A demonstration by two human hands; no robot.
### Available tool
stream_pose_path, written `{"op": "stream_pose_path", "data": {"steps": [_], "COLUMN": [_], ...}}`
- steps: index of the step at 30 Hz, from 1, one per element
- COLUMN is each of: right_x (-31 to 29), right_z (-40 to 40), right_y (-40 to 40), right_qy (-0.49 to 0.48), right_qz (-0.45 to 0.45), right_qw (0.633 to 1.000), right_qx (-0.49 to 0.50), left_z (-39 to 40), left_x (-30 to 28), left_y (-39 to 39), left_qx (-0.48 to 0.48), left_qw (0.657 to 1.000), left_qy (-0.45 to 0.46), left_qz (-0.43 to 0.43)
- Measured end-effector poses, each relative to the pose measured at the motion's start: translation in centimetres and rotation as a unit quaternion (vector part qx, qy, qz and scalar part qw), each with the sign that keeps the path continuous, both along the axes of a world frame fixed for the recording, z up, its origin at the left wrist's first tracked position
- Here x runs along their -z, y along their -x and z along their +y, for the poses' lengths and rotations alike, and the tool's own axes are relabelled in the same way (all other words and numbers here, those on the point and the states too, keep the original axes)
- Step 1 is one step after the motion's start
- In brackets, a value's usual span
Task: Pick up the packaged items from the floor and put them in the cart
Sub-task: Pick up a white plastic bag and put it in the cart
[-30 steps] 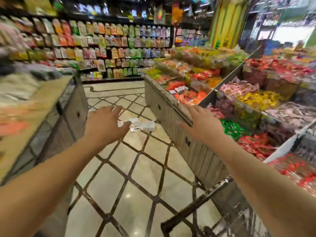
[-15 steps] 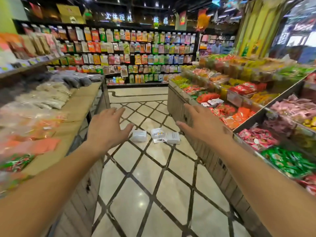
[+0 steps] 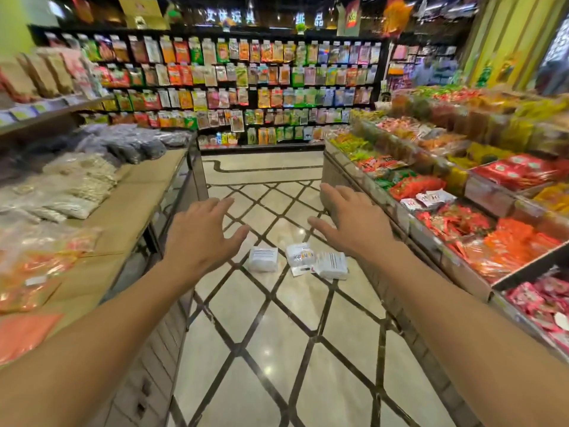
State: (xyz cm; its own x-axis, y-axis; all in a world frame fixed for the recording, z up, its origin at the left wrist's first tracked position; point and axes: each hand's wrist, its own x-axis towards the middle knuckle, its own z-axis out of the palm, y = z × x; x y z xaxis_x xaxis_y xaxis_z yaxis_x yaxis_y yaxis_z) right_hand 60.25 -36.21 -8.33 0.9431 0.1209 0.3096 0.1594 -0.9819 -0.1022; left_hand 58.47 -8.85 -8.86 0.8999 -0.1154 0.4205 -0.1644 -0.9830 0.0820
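Observation:
Three white packaged items lie on the tiled aisle floor ahead of me: one packet [image 3: 263, 258] on the left, a printed packet [image 3: 300, 256] in the middle, and a third packet [image 3: 332, 265] partly over it on the right. My left hand [image 3: 200, 237] is stretched forward, fingers spread and empty, left of the packets. My right hand [image 3: 351, 223] is also stretched out with fingers apart and empty, above and just right of them. Neither hand touches a packet. The cart is out of view.
A wooden display counter [image 3: 144, 204] with bagged goods lines the left side of the aisle. Slanted bins of coloured snacks [image 3: 462, 217] line the right. A wall of hanging packets [image 3: 261, 87] closes the far end. Glossy tiled floor [image 3: 277, 349] runs between the counters.
The view has swung left and up, and the cart handle seen at the lower right has dropped out of view. The packets now lie closer, between my two outstretched hands.

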Motion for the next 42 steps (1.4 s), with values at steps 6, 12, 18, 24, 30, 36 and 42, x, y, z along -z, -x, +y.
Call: {"op": "stream_pose_path", "data": {"steps": [6,12,18,24,30,36,42], "right_x": [1.1,3.3,2.8,2.1,5.4,10.5,16.9], "right_z": [0.4,0.7,1.9,2.9,4.9,6.1,7.1], "right_y": [-12.6,-25.9,-41.3,-55.6,-68.4,-83.2,-98.6], "right_qy": [-0.013,0.001,0.040,0.070,0.061,0.053,0.002], "right_qz": [0.011,0.011,-0.001,-0.007,-0.001,0.024,0.062], "right_qw": [1.000,1.000,0.999,0.997,0.998,0.998,0.997], "right_qx": [-0.009,-0.008,0.006,-0.001,-0.011,-0.029,-0.055], "left_z": [1.1,2.9,4.6,6.2,7.5,8.0,7.6], "left_x": [1.8,4.4,4.9,3.4,4.9,9.2,14.6], "left_y": [-11.9,-26.0,-42.4,-56.5,-69.1,-83.6,-98.9], "left_qx": [0.005,0.002,0.029,0.020,0.010,-0.009,-0.048], "left_qw": [1.000,1.000,0.999,1.000,0.999,0.996,0.987], "left_qy": [0.003,0.002,0.017,-0.001,-0.030,-0.070,-0.070], "left_qz": [0.004,0.012,0.022,0.023,0.028,0.058,0.136]}}
